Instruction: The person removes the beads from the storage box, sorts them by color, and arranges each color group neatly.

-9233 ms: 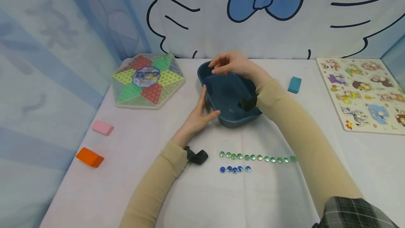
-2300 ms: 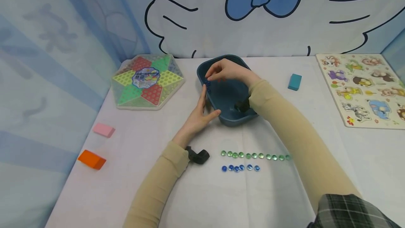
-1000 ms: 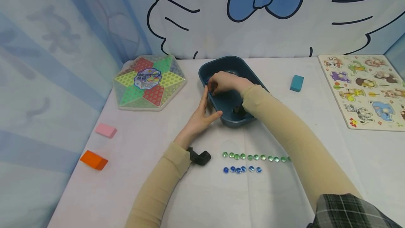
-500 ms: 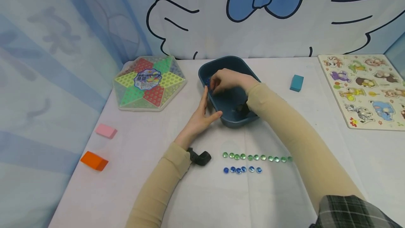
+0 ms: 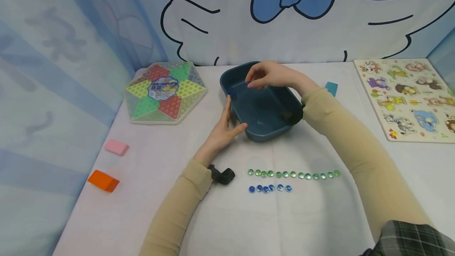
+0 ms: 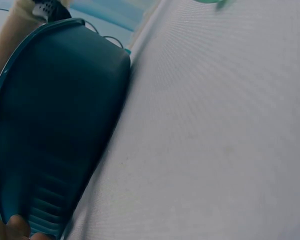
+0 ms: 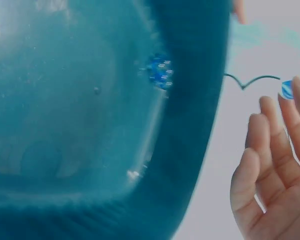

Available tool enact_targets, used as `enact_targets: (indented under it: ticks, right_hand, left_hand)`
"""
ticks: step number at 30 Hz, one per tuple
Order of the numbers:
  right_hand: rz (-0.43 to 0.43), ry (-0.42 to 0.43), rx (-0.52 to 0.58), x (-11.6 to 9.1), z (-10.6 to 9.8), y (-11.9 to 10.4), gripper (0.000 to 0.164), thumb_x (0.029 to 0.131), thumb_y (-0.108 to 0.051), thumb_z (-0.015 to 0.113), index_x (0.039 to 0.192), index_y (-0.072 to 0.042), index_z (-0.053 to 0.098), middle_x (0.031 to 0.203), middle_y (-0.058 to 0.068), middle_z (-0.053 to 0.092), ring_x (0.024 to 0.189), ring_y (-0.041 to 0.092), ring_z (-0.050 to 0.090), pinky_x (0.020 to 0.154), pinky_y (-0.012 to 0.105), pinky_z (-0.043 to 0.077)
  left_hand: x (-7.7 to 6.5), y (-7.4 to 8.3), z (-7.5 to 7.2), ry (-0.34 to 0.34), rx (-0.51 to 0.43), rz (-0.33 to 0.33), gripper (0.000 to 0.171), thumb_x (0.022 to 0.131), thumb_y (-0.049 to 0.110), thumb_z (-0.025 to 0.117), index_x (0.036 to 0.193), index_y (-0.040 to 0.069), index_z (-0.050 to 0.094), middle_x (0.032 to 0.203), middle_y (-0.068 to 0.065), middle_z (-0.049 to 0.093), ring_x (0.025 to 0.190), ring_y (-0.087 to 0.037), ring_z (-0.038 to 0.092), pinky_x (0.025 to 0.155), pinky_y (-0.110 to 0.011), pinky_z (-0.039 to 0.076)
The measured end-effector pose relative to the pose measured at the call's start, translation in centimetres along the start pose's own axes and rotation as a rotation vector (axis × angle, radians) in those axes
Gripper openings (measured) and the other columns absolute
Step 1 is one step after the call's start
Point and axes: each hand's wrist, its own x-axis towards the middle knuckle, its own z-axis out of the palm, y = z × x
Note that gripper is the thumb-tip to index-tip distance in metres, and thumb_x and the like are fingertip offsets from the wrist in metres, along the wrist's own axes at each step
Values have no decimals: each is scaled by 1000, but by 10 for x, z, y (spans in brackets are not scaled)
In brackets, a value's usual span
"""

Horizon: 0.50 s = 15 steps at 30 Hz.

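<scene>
My right hand (image 5: pixel 275 75) is over the blue-green plastic basin (image 5: pixel 263 125), pinching a blue glass marble (image 7: pixel 287 89) between thumb and fingertips. More blue marbles (image 7: pixel 160 71) lie clustered inside the basin along its left wall. My left hand (image 5: pixel 220 133) rests against the basin's left outer side, index finger and thumb straight and spread at the rim. In the left wrist view, fingertips (image 6: pixel 17 226) show at the ridged end of the basin. Nearer me on the white cloth are a long row of green marbles (image 5: pixel 279 174) and a shorter row of blue marbles (image 5: pixel 271 188).
A hexagonal Chinese checkers box (image 5: pixel 143 106) is left of the basin. Pink (image 5: pixel 116 147) and orange (image 5: pixel 103 181) blocks lie at the left. Beyond my right forearm sits a teal block (image 5: pixel 332 87), partly hidden. An animal puzzle board (image 5: pixel 408 98) lies far right.
My right hand dipped into the basin, then lifted out rightward with a blue marble. Since the oldest frame, the blue row has gained a marble. My left hand has stayed at the basin.
</scene>
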Motion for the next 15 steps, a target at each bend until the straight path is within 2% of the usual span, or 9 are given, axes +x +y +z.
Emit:
enact_targets:
  ticks: [5, 8, 15]
  right_hand:
    - [-27, 45, 118, -31, -12, -7, 26, 90, -24, 61, 109, -6, 61, 100, 7, 64, 85, 28, 59, 71, 33, 51]
    - [-70, 39, 179, -50, -16, -12, 23, 90, -20, 61, 107, -5, 61, 96, 7, 63, 82, 28, 58, 70, 31, 52]
    - [-197, -102, 272, -87, -12, -5, 16, 89, -8, 60, 103, -1, 61, 87, 6, 61, 74, 20, 57, 65, 28, 51]
  left_hand:
    - [3, -6, 3, 14, -13, -7, 94, 87, 30, 64, 147, 38, -9, 156, 4, -3, 143, -16, 4, 115, -38, 16]
    - [5, -11, 4, 23, -12, 1, 94, 87, 31, 64, 146, 40, -8, 156, 4, -3, 143, -16, 5, 115, -38, 16]
    - [4, -10, 4, 30, -6, 15, 94, 87, 28, 64, 147, 36, -8, 156, 4, -4, 143, -16, 4, 115, -39, 16]
